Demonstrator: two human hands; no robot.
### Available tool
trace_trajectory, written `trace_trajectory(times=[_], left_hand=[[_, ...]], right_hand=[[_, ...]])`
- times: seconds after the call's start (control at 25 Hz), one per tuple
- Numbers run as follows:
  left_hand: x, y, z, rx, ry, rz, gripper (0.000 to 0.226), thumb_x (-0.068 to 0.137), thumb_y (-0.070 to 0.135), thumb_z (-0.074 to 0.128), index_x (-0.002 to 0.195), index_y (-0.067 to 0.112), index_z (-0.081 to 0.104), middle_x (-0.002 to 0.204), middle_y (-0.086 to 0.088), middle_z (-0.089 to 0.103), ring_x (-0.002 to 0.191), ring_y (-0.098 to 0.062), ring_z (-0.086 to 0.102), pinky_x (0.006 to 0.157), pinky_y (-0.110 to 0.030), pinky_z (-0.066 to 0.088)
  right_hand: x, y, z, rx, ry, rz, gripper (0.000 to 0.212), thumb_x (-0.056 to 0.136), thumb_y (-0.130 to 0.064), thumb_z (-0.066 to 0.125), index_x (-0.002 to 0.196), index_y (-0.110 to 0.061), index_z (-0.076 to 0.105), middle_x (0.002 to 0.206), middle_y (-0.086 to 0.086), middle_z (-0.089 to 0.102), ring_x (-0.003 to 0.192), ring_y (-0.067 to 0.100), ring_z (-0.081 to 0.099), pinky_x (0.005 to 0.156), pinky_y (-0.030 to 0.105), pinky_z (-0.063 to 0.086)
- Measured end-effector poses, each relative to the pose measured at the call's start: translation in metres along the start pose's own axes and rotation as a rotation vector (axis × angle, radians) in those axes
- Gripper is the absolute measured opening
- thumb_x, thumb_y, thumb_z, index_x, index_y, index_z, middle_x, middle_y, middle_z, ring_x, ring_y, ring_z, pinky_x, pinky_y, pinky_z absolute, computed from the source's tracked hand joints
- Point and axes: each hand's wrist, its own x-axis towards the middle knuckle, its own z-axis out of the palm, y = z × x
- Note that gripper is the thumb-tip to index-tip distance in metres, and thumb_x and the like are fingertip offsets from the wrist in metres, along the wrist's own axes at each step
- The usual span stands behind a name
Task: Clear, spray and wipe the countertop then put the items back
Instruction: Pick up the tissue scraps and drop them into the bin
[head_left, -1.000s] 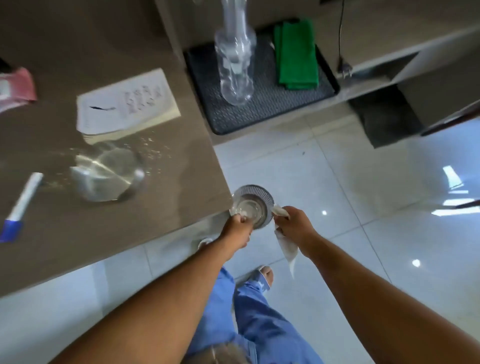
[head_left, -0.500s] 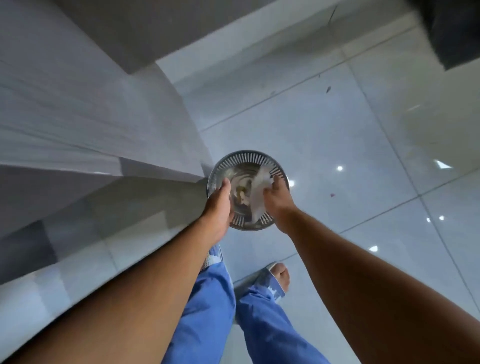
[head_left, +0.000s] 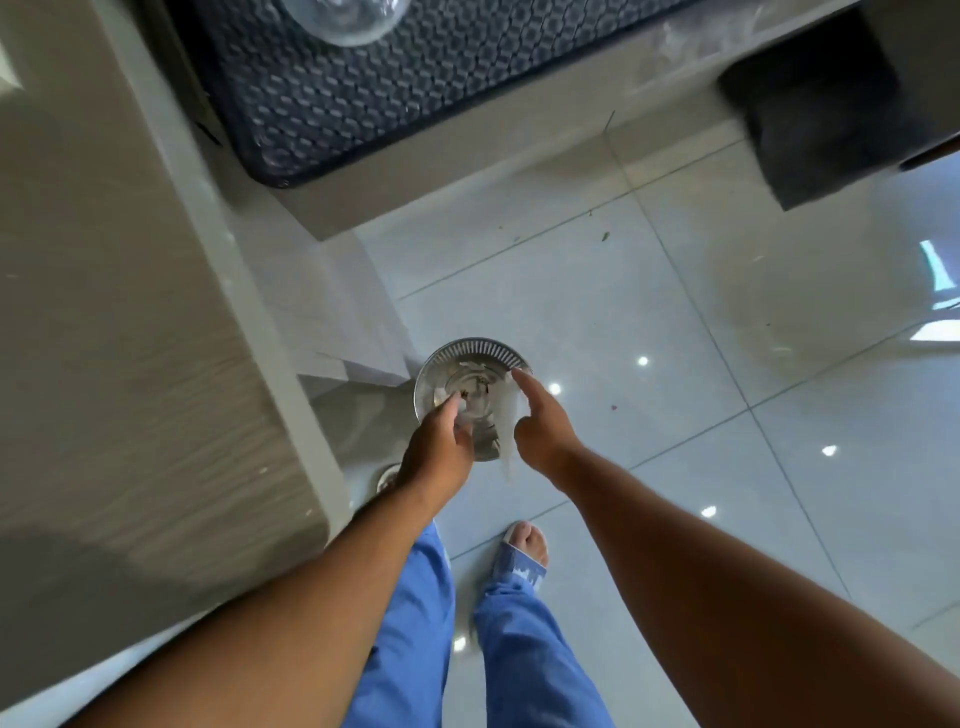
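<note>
A round metal dish with a slotted rim is held out over the tiled floor, just off the corner of the beige countertop. My left hand grips its near edge, thumb lying inside the dish. My right hand is at the dish's right side, index finger stretched out to the rim and the other fingers curled on a white tissue. The tissue hangs down between my two hands. Some small bits lie in the middle of the dish.
A black patterned mat lies on a lower shelf beyond, with the base of a clear glass bottle on it. A dark box stands at the far right. My legs and a sandalled foot are below, on glossy floor tiles.
The tissue has come out of the dish's middle to its right edge, and my right index finger now points along the rim. My left hand keeps its grip. The camera tilted up.
</note>
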Motion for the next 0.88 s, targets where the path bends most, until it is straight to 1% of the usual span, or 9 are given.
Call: trace_trajectory(times=[0.12,0.24,0.36,0.48,0.56,0.6,0.68,0.8,0.88], left_hand=[[-0.012,0.013,-0.018,0.079,0.028,0.015,0.051,0.098,0.014,0.043,0.148,0.022,0.036,0.147,-0.005,0.049,0.131,-0.025,0.049,0.102,-0.031,0.041],[-0.008,0.0,-0.021,0.025,0.048,-0.052,0.053,0.099,0.015,0.043,0.15,0.023,0.032,0.151,-0.004,0.044,0.135,-0.023,0.045,0.102,-0.027,0.037],[0.004,-0.026,-0.012,-0.004,0.047,-0.067,0.053,0.099,0.016,0.042,0.15,0.026,0.032,0.151,-0.003,0.044,0.134,-0.022,0.046,0.098,-0.025,0.036],[0.017,-0.044,-0.003,-0.036,0.012,-0.054,0.055,0.099,0.014,0.04,0.151,0.028,0.03,0.153,-0.001,0.041,0.136,-0.021,0.043,0.106,-0.028,0.036],[0.018,-0.049,0.0,-0.04,-0.002,-0.07,0.056,0.099,0.013,0.039,0.151,0.028,0.029,0.153,-0.002,0.04,0.135,-0.022,0.044,0.11,-0.038,0.039],[0.017,-0.049,0.001,-0.041,-0.002,-0.084,0.055,0.099,0.013,0.039,0.151,0.027,0.029,0.153,-0.003,0.04,0.134,-0.024,0.045,0.109,-0.04,0.039],[0.015,-0.047,0.0,-0.044,0.007,-0.099,0.054,0.1,0.01,0.04,0.152,0.021,0.03,0.153,-0.007,0.04,0.133,-0.026,0.046,0.108,-0.041,0.039],[0.008,-0.04,-0.002,-0.051,0.029,-0.088,0.052,0.101,0.006,0.038,0.151,0.017,0.03,0.152,-0.01,0.04,0.128,-0.03,0.05,0.107,-0.037,0.039],[-0.006,-0.036,-0.005,-0.052,0.034,-0.07,0.053,0.101,0.004,0.037,0.152,0.014,0.026,0.155,-0.011,0.034,0.135,-0.027,0.042,0.107,-0.025,0.032]], right_hand=[[-0.013,-0.013,-0.008,0.144,-0.008,0.001,0.082,0.076,0.022,0.034,0.146,-0.02,0.036,0.149,0.008,0.041,0.132,0.021,0.041,0.087,0.017,0.041],[-0.002,-0.007,0.01,0.397,-0.043,0.061,0.074,0.082,0.022,0.045,0.143,-0.019,0.04,0.145,0.012,0.045,0.132,0.027,0.042,0.08,0.031,0.047],[0.029,0.01,0.035,0.543,-0.053,0.104,0.065,0.084,0.017,0.05,0.139,-0.018,0.046,0.138,0.013,0.05,0.126,0.032,0.049,0.071,0.033,0.051],[0.056,0.025,0.052,0.606,-0.048,0.158,0.051,0.086,0.012,0.05,0.13,-0.014,0.05,0.122,0.012,0.057,0.099,0.025,0.062,0.063,0.031,0.056],[0.06,0.03,0.061,0.555,-0.018,0.177,0.036,0.088,0.005,0.051,0.117,-0.015,0.055,0.105,0.009,0.059,0.075,0.015,0.061,0.051,0.023,0.053],[0.061,0.032,0.063,0.5,0.018,0.178,0.028,0.088,0.001,0.054,0.109,-0.018,0.057,0.101,0.007,0.058,0.072,0.013,0.059,0.048,0.022,0.051],[0.061,0.038,0.063,0.407,0.087,0.168,0.026,0.087,-0.001,0.058,0.106,-0.019,0.059,0.102,0.007,0.058,0.075,0.015,0.058,0.049,0.023,0.05],[0.053,0.045,0.055,0.333,0.03,0.156,0.055,0.083,0.013,0.052,0.129,-0.018,0.055,0.117,0.007,0.054,0.1,0.026,0.058,0.06,0.026,0.053],[0.033,0.042,0.049,0.15,-0.041,0.061,0.07,0.08,0.015,0.049,0.14,-0.02,0.047,0.129,0.004,0.049,0.111,0.023,0.05,0.066,0.014,0.05]])
